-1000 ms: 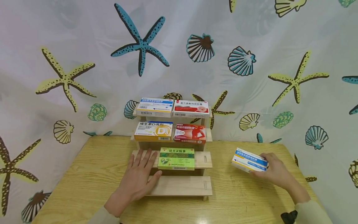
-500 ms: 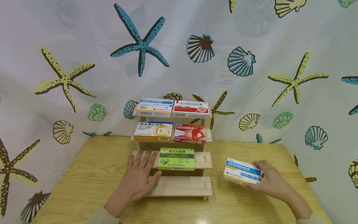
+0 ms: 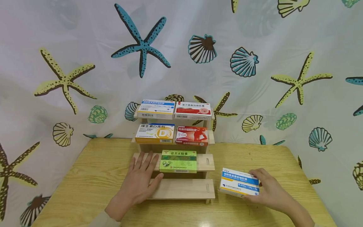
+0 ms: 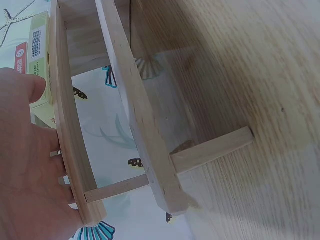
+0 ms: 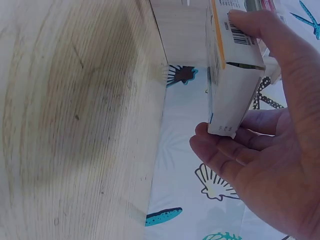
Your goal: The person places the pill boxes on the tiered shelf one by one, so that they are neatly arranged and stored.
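My right hand point(image 3: 269, 190) grips a white and blue medicine box point(image 3: 239, 183) by its right end, to the right of a stepped wooden rack point(image 3: 181, 189). The right wrist view shows the thumb on one side of this box point(image 5: 235, 95) and fingers on the other. My left hand point(image 3: 139, 184) lies with spread, straight fingers on the rack's third step, beside a green medicine box point(image 3: 178, 161). Higher up stand a yellow and white vitamin D box point(image 3: 154, 133) and a red box point(image 3: 192, 135). On the top step are a blue and white box point(image 3: 156, 107) and a red and white box point(image 3: 193, 109).
The rack stands on a wooden table point(image 3: 238, 208) near its back edge. Behind hangs a white cloth point(image 3: 181, 82) printed with starfish and shells. The rack's lowest step point(image 3: 184, 189) bears no box.
My right hand has carried the white and blue box leftward and a little nearer to me, toward the rack's right side. My left hand stays in place on the rack.
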`<action>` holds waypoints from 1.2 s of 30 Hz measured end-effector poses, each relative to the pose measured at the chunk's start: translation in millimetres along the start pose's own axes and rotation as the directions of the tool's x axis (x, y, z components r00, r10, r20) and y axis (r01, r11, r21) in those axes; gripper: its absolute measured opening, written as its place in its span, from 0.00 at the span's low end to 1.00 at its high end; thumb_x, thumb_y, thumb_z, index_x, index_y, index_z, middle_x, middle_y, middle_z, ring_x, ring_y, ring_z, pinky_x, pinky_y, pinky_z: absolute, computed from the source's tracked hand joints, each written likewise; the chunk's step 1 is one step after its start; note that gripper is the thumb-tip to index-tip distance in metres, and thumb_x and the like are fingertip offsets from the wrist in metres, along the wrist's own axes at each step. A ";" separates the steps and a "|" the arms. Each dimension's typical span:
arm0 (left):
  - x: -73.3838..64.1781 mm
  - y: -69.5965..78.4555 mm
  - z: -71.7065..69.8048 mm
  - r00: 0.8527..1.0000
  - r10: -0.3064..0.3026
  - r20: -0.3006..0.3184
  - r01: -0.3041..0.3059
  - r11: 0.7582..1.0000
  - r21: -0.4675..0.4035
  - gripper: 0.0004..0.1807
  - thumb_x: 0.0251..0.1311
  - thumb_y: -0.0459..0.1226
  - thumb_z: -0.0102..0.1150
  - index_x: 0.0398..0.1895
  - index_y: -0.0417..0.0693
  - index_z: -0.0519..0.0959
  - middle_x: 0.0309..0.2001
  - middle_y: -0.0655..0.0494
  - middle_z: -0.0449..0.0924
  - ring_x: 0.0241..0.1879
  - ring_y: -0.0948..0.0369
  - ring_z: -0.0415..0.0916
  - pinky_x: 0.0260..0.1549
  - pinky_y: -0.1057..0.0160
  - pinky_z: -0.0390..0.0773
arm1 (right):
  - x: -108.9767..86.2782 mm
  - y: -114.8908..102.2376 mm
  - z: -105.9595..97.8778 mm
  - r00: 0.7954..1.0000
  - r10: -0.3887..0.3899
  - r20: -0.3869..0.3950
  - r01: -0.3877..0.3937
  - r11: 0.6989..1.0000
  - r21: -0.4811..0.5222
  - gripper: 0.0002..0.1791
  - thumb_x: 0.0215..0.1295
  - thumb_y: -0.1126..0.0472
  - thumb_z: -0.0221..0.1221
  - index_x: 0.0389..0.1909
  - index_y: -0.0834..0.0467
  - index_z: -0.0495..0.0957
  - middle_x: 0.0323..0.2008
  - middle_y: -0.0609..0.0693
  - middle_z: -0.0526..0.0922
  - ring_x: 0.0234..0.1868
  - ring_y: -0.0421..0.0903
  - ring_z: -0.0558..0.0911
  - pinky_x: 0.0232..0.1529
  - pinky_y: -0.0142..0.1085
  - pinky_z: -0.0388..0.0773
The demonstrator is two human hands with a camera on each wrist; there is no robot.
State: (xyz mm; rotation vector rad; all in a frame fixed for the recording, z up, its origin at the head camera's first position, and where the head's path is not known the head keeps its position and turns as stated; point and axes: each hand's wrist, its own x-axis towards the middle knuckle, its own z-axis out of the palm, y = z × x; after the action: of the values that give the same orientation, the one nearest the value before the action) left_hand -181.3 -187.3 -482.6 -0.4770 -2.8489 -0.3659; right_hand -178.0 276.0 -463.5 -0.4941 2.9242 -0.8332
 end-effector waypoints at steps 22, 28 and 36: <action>-0.4 -0.8 -0.2 1.000 -0.001 0.000 0.001 1.000 -0.002 0.40 0.78 0.57 0.47 0.83 0.44 0.60 0.82 0.40 0.58 0.82 0.35 0.50 0.78 0.29 0.50 | 11.7 -47.3 42.3 0.991 -0.085 0.102 0.082 0.996 0.031 0.53 0.49 0.31 0.77 0.70 0.58 0.74 0.60 0.47 0.77 0.54 0.42 0.78 0.55 0.44 0.83; -0.7 -0.6 0.3 1.000 0.002 -0.005 -0.002 1.000 -0.005 0.39 0.78 0.57 0.47 0.83 0.45 0.60 0.82 0.40 0.58 0.82 0.34 0.50 0.78 0.29 0.50 | 18.6 -61.1 55.4 0.981 -0.133 0.139 0.127 0.991 0.050 0.54 0.50 0.29 0.76 0.71 0.59 0.73 0.61 0.47 0.77 0.55 0.42 0.79 0.58 0.46 0.83; -0.2 0.0 -0.3 1.000 0.002 -0.009 -0.002 1.000 0.002 0.39 0.78 0.57 0.47 0.83 0.44 0.61 0.82 0.40 0.59 0.82 0.34 0.51 0.78 0.29 0.51 | 24.1 -78.7 69.9 0.974 -0.207 0.088 0.209 0.978 -0.022 0.51 0.48 0.34 0.79 0.69 0.58 0.75 0.58 0.45 0.78 0.53 0.41 0.79 0.56 0.44 0.83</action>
State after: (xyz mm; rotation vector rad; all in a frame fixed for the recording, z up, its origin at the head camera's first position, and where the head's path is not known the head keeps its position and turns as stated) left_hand -181.1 -187.4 -482.3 -0.4771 -2.8392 -0.3637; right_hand -168.0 169.9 -481.2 -0.8292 2.8453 -0.7663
